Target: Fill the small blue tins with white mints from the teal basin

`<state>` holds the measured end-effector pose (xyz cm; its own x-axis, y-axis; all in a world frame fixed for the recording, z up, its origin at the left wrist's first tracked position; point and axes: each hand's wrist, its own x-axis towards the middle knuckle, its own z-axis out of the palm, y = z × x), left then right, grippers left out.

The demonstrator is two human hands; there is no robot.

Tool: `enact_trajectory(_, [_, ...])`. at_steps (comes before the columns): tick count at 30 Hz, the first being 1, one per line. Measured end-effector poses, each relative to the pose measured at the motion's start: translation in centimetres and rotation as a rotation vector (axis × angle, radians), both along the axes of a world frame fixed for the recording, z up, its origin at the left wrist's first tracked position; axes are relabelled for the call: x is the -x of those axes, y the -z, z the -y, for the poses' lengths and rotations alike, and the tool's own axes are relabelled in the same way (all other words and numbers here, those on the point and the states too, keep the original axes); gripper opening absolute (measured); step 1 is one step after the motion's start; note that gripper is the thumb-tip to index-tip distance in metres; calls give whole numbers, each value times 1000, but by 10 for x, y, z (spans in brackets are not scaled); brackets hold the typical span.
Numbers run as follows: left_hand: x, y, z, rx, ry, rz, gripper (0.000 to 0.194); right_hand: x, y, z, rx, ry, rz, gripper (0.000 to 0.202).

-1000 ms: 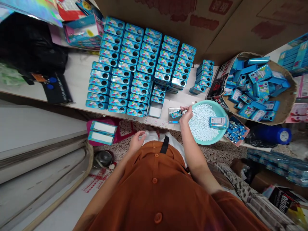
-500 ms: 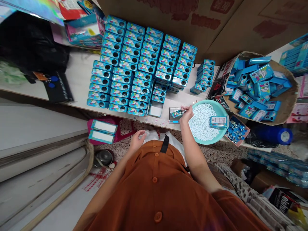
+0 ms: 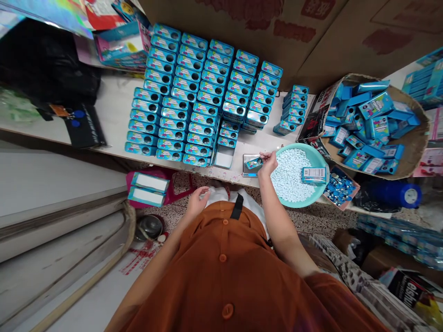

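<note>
My right hand (image 3: 268, 163) is at the left rim of a turquoise bowl (image 3: 320, 159) full of small white pellets (image 3: 290, 177). Its fingertips are pinched together beside a small blue tin (image 3: 254, 163), and what lies between them is too small to make out. The tin rests on a flat, dark-framed device (image 3: 249, 174) that looks like a pocket scale. A blue packet with a printed label (image 3: 314, 175) sits on the pellets. Down by my lap, my left hand (image 3: 199, 201) holds nothing, its fingers loosely apart.
Rows of blue tins (image 3: 185, 95) stand on the white table to the left. At right are a cardboard box (image 3: 420, 138) of blue tins and a small box of shiny blue pieces (image 3: 341, 188). Two white-topped blue boxes (image 3: 147, 189) lie on a pink stool (image 3: 176, 196).
My right hand's fingers have shifted slightly at the tin, and the pellets seen at the fingertips earlier no longer show clearly. My left hand stays where it was.
</note>
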<state>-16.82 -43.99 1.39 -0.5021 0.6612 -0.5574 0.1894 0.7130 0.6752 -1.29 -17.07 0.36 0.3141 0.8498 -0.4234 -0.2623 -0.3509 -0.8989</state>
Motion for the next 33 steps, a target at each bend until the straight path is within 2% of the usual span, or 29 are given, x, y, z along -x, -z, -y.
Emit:
enact_trajectory(3, [-1, 0, -2, -3, -1, 5, 37, -6, -7, 3, -37, -40, 73, 39])
enact_trajectory(5, [-1, 1, -3, -6, 2, 7, 37, -16, -14, 8, -73, -145, 152, 39])
enact_trajectory(10, [-3, 7, -3, -26, 12, 22, 38, -47, -23, 26, -129, -639, 413, 22])
enact_trajectory(13, [-6, 12, -3, -43, 5, 32, 39, -56, -18, 35, -148, -912, 731, 29])
enact_trajectory(15, [-8, 15, -3, -49, 2, 35, 38, -56, -13, 37, -160, -995, 912, 38])
enact_trajectory(18, [-11, 15, -4, -55, 8, 29, 37, -55, -11, 37, -165, -971, 1030, 46])
enact_trajectory(24, [-18, 8, -20, -104, 75, 1, 33, -68, -15, 30, -196, -859, 973, 50])
enact_trajectory(28, [-24, 1, -50, -182, 192, -51, 29, -92, -16, 31, -158, -789, 953, 50])
enact_trajectory(33, [-39, -15, -105, -278, 424, -241, 24, -133, -13, 42, -116, -762, 1005, 48])
